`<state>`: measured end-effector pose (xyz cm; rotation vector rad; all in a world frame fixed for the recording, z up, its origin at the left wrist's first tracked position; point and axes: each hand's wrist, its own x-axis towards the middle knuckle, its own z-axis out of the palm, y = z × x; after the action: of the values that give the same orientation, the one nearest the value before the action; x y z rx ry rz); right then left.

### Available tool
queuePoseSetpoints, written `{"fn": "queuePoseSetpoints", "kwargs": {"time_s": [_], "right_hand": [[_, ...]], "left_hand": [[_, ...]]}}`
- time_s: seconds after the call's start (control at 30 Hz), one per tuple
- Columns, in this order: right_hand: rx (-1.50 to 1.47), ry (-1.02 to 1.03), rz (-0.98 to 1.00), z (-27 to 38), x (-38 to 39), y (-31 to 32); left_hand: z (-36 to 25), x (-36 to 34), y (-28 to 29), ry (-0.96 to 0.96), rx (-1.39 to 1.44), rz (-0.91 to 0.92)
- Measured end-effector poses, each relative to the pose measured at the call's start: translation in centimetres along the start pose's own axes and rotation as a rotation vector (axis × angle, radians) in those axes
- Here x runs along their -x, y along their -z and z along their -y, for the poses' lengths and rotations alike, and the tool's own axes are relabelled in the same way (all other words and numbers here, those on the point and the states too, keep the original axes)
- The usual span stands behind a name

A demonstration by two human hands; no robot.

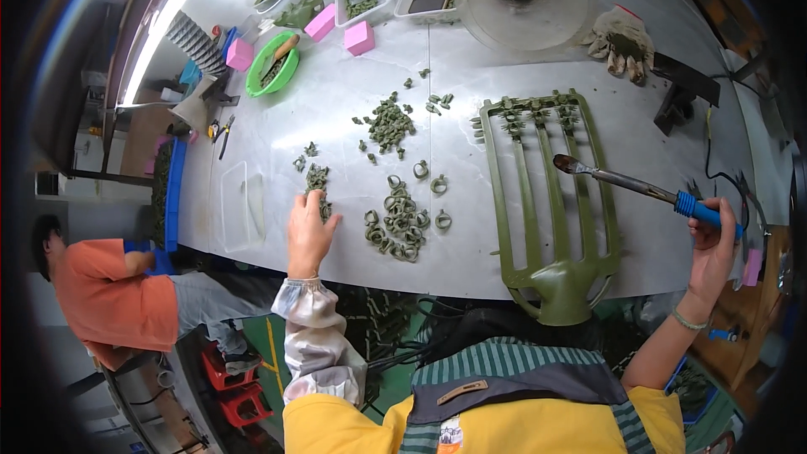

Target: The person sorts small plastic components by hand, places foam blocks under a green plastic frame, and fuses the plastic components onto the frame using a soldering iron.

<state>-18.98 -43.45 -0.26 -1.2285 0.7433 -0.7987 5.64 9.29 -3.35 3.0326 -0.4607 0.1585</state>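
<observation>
Nearest the person, the green plastic rake frame (551,202) lies flat on the grey bench (471,118), its socket end hanging over the near edge. The right hand (713,245) is closed round the blue grip of a soldering iron (639,185), whose dark tip hovers above the frame's right-hand bars. The left hand (308,231) rests fingers-down on a small clump of green parts (318,189), fingers loosely spread; whether it pinches one cannot be told. Just right of it sits a pile of green rings (402,219). Farther on, a heap of small green pieces (388,122). Beyond that, a green bowl (271,67), pink blocks (360,37), clear tubs (363,0) and a soiled glove (622,40). A person in an orange shirt (105,294) sits off to the left
</observation>
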Motion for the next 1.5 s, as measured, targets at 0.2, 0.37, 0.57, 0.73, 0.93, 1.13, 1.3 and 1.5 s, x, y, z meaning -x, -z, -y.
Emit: {"fn": "queuePoseSetpoints", "kwargs": {"time_s": [0.2, 0.37, 0.57, 0.73, 0.93, 1.13, 1.3, 1.5], "right_hand": [[-0.005, -0.002, 0.003, 0.2, 0.6, -1.0], [-0.010, -0.010, -0.016, 0.9, 1.3, -1.5], [-0.008, -0.009, -0.030, 1.1, 1.4, -1.1], [-0.019, -0.002, -0.022, 1.1, 1.4, -0.9], [-0.016, 0.004, -0.054, 1.5, 1.6, -0.6], [-0.028, 0.037, 0.015, 1.7, 1.8, -1.9], [-0.035, 0.033, 0.047, 1.7, 1.9, -2.9], [-0.043, 0.048, 0.063, 0.3, 1.1, -3.7]], "left_hand": [[2.0, 0.7, -3.0, 0.046, 0.226, -0.217], [3.7, 0.0, -3.1, 0.563, 1.358, -0.067], [2.0, -1.1, -1.6, 0.611, 1.768, 0.140], [0.9, -1.7, -1.7, 0.604, 1.746, 0.176], [-2.7, -3.2, -0.7, 0.283, 1.329, 0.085], [-14.8, -4.6, 2.0, 0.007, 1.252, 0.249], [-21.9, -6.6, 0.2, -0.367, 1.148, 0.207], [-26.3, -8.0, -2.3, -0.511, 0.910, -0.082]]}}
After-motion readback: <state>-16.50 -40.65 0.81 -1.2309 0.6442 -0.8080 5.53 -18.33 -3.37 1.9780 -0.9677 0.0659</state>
